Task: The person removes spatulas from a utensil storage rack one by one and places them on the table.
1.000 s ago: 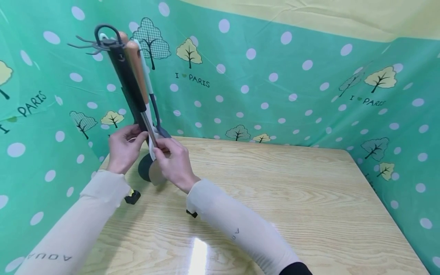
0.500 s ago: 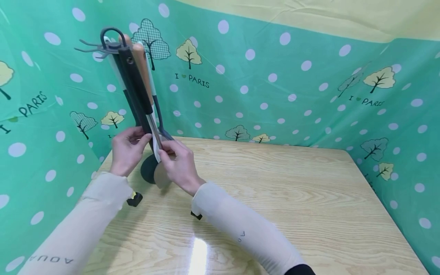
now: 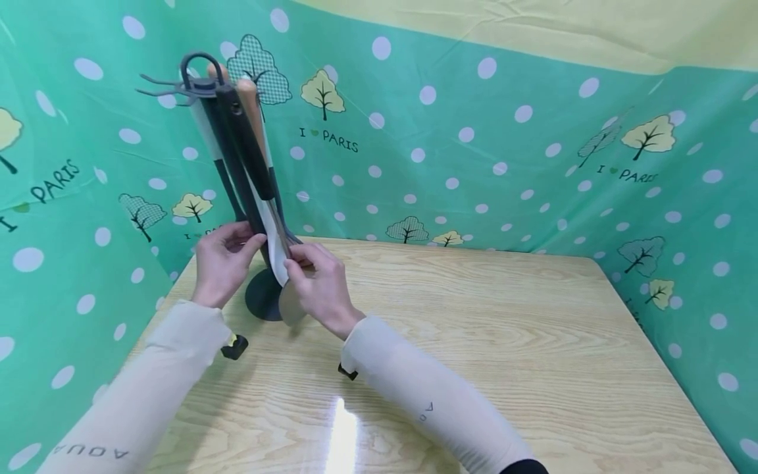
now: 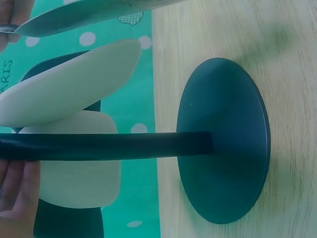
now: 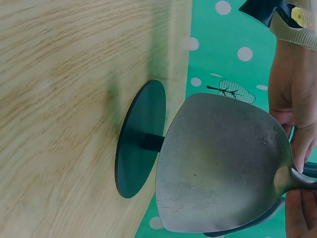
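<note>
A dark utensil stand with a round base and hooked top stands at the table's left. My left hand grips its pole low down. My right hand pinches the thin metal shaft of a spatula just above its broad steel blade. The spatula's black handle runs up to the hooks and leans beside the pole. Behind hang wooden-handled and pale-handled utensils, among them a pale spoon-like one and a pale flat one. Their upper ends partly hide one another.
The wooden table stretches away to the right. A green dotted cloth hangs close behind it and along both sides. Thin hooks stick out leftward from the stand's top.
The stand has shifted slightly right and downward in the head view, with both hands following. The spatula's blade has swung a little farther right, away from the pole, so more of the base shows.
</note>
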Demonstrator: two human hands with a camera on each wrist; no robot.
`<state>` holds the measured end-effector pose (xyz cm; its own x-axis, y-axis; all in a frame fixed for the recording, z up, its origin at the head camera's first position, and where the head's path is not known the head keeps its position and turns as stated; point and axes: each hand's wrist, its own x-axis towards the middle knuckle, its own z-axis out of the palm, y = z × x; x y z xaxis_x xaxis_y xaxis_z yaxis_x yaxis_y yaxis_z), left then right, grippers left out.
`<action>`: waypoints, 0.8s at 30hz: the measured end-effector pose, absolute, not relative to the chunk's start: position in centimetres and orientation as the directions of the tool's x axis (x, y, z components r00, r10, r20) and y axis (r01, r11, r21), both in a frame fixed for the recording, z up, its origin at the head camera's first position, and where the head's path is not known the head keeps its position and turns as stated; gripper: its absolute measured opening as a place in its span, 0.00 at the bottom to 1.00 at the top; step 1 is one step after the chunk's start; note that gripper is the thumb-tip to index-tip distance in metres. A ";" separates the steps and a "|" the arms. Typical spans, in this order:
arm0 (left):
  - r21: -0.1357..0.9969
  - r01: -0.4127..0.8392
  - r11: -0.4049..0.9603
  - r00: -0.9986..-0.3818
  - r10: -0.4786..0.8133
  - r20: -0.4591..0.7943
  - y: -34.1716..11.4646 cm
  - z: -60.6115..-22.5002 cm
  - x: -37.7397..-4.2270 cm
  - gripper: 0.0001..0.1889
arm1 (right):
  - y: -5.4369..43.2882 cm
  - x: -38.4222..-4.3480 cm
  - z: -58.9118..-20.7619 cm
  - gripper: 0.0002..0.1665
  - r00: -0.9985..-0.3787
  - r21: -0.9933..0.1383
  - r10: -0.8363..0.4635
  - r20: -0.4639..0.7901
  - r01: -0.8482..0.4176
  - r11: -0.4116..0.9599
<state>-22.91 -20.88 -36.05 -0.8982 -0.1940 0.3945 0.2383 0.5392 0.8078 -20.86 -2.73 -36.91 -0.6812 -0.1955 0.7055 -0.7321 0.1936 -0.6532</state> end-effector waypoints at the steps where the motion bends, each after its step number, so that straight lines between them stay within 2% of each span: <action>1: 0.809 0.241 0.536 -0.898 -0.193 0.395 -20.8 -36.1 -22.9 0.20 | -2.6 -20.8 -36.9 0.08 -0.682 -0.654 -0.193 0.706 -0.732 0.193; 11: 0.808 0.275 0.521 -0.885 -0.192 0.425 -20.1 -36.3 -22.8 0.19 | -1.1 -18.4 -33.8 0.08 -0.670 -0.643 -0.187 0.718 -0.742 0.192; 24: 0.825 0.319 0.466 -0.874 -0.192 0.446 -18.9 -36.7 -22.7 0.17 | 0.4 -18.3 -33.6 0.07 -0.674 -0.647 -0.147 0.724 -0.737 0.194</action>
<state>-22.72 -18.92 -36.66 -0.8744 -0.1916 0.4458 0.3187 0.4662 0.8253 -18.34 0.36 -33.57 -0.6739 -0.1469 0.7240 -0.7374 0.1937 -0.6471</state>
